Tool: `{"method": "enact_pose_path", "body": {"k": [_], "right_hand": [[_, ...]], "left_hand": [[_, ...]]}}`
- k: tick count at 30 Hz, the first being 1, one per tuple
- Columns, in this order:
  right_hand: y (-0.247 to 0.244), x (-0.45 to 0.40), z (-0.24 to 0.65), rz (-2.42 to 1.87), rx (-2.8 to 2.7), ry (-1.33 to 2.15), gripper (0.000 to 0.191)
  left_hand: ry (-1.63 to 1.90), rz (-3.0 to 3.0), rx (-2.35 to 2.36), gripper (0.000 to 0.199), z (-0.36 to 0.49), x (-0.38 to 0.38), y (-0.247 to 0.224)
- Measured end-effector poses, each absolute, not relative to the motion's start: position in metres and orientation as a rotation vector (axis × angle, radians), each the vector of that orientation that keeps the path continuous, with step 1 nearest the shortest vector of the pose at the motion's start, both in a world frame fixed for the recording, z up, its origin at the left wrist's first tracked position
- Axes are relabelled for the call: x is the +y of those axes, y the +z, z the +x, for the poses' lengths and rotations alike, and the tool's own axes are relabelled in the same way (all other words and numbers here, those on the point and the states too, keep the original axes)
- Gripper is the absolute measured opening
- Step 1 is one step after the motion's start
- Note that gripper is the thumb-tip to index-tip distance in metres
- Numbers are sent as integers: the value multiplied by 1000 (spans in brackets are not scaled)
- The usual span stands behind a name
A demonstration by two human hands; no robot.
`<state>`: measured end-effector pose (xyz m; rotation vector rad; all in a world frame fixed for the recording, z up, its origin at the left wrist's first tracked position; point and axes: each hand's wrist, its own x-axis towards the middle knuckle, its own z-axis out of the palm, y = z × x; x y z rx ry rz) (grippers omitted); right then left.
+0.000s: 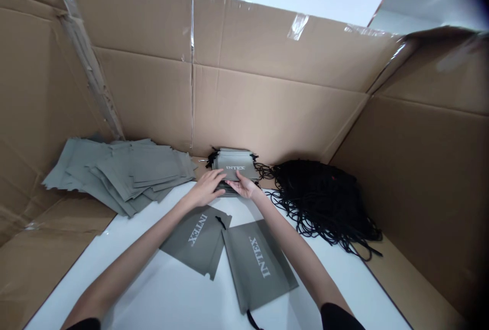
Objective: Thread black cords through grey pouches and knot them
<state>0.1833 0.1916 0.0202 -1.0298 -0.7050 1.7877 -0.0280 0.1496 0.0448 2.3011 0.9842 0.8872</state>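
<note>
A stack of grey drawstring bags (pixel 231 159) with white INTEX print and black cords lies against the back cardboard wall. My right hand (pixel 244 186) grips the near edge of the top bag, thumb above and fingers beneath. At the stack's left corner is my left hand (pixel 208 187), its fingers stretched out against the bag and its thumb apart. Closer to me, a grey bag (pixel 260 264) with black cord ends lies flat. Left of it rests another grey INTEX bag (pixel 196 238), partly overlapped, with a notch at one corner.
A fanned pile of grey bag pieces (pixel 141 172) sits at the left. On the right lies a heap of black cords (pixel 321 197) with loose ends spreading onto the white table (pixel 168 294). Tall taped cardboard walls (pixel 275 101) enclose the back and both sides.
</note>
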Motion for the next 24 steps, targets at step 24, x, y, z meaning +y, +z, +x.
{"method": "enact_pose_path", "body": {"k": [24], "right_hand": [[19,247,141,-1862,-2011,355,76]], "left_hand": [[837,2400,1222,47,-10,185,-24]]}}
